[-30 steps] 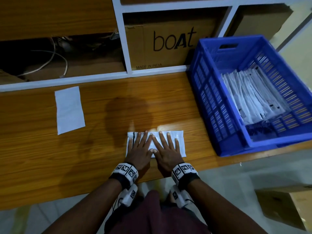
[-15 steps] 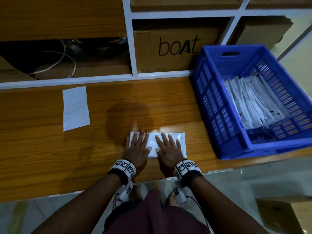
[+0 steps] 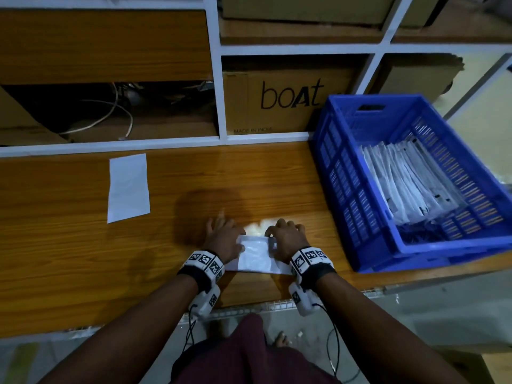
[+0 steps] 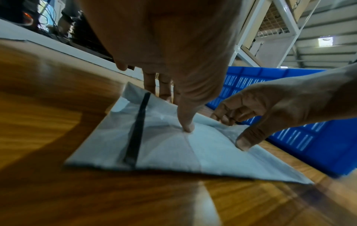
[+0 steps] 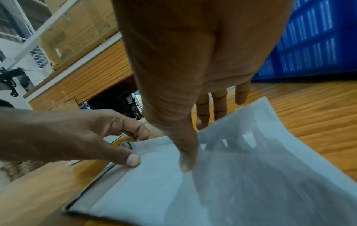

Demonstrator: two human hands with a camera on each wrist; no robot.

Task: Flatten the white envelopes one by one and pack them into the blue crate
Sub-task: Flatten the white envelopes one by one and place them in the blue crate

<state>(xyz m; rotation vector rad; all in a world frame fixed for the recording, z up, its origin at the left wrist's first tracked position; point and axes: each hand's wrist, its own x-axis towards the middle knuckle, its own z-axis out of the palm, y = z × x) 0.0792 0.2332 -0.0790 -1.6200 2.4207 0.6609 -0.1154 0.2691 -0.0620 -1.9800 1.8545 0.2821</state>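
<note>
1. The envelope (image 3: 256, 256) was held at the near edge of the wooden bench (image 3: 83, 259), just in front of the person; its far edge was lifted off the wood, near edge prob. still resting on it.
2. Left hand (image 3: 224, 239): thumb pressed on top of the envelope's left part, fingers curled behind the far edge, so a pinch on the envelope. The left wrist view showed a black strip (image 4: 138, 130) running across the envelope near that end.
3. Right hand (image 3: 286, 238): same grip on the right part, thumb on top, fingers tucked under/behind. Judged reason: w/ both ends pinched, the thin sheet could be lifted w/o flopping or re-creasing.
4. The blue crate (image 3: 346, 173) stood to the right, near but apart from the hands, and a row of white envelopes (image 3: 404, 178) was already stacked inside, leaning.
5. Room: the crate's left wall rose above the bench, so a lift over its rim was judged necessary; bare bench lay betw. hands and crate.
6. One more white sheet (image 3: 128, 187) lay flat, far left, well apart. A cardboard box (image 3: 288, 101) sat in the shelf behind.
</note>
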